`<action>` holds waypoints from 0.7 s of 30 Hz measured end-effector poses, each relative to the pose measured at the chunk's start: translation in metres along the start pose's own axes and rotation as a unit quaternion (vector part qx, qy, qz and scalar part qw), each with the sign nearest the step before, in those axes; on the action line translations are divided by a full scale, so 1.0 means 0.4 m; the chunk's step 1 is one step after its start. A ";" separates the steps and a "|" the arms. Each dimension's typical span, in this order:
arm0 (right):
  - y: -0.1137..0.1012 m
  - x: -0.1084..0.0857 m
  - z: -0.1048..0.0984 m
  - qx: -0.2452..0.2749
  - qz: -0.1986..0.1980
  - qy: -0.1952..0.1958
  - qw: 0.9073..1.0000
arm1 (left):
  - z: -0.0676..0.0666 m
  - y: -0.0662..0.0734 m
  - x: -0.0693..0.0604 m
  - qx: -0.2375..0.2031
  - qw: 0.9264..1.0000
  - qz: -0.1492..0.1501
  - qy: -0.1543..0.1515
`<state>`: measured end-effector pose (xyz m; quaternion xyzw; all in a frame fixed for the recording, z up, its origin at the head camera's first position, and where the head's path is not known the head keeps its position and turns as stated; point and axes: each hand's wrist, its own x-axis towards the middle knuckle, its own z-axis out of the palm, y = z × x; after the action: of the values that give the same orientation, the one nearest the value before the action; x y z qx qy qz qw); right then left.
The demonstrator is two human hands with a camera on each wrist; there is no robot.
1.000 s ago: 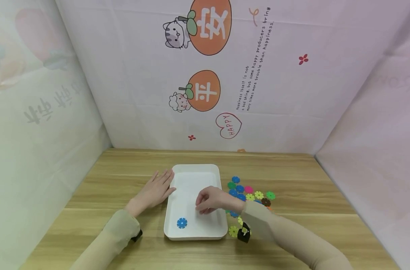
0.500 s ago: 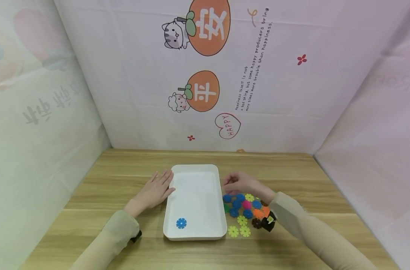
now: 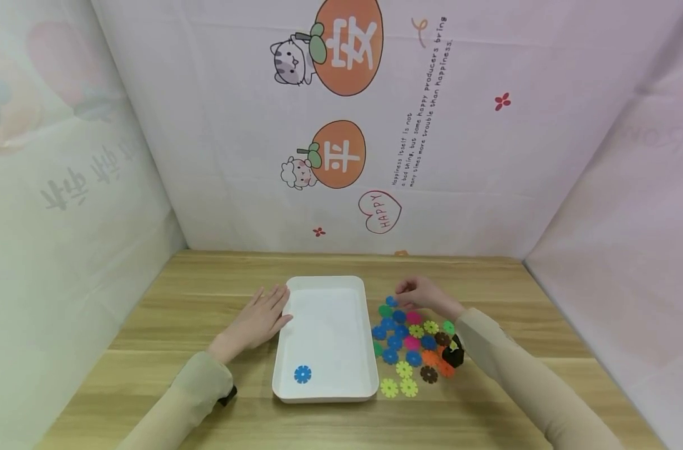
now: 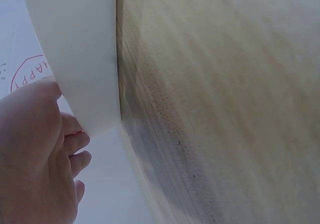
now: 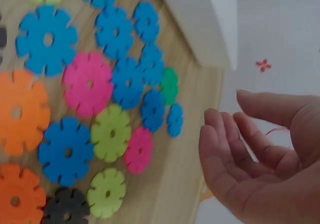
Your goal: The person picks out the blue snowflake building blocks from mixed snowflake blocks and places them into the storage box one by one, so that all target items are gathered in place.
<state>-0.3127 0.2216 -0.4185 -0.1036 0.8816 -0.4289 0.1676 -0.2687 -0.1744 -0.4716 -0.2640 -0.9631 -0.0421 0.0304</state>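
Note:
A white tray (image 3: 327, 337) holds one blue notched disc (image 3: 302, 374) near its front left corner. On the tray's left rim rests the left hand (image 3: 258, 320), fingers extended; the left wrist view shows this hand (image 4: 40, 154) against the tray's outer wall (image 4: 80, 49). The right hand (image 3: 422, 295) hovers at the back of the loose discs, fingertips beside a blue disc (image 3: 391, 301). In the right wrist view, thumb and fingers of the right hand (image 5: 265, 144) are apart with nothing between them, and that blue disc (image 5: 175, 120) lies on the table.
Right of the tray, blue, green, pink, yellow, orange and brown discs are spread on the wooden table (image 3: 487, 400); a yellow disc (image 3: 388, 388) lies close to the tray's front right corner. Printed white cloth (image 3: 453, 206) stands behind the table and along both sides.
The right hand has moved from above the tray, out over its right rim, to the back of the loose discs. The left hand and the disc in the tray have stayed put.

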 end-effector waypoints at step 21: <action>0.055 0.078 0.012 -0.131 -0.025 0.013 0.991 | -0.005 0.007 -0.001 -0.011 1.000 -0.005 0.000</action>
<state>-0.3404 0.2214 -0.4450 -0.1411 0.9294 -0.3150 0.1308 -0.2668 -0.1726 -0.4695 -0.2592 -0.9640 -0.0531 0.0275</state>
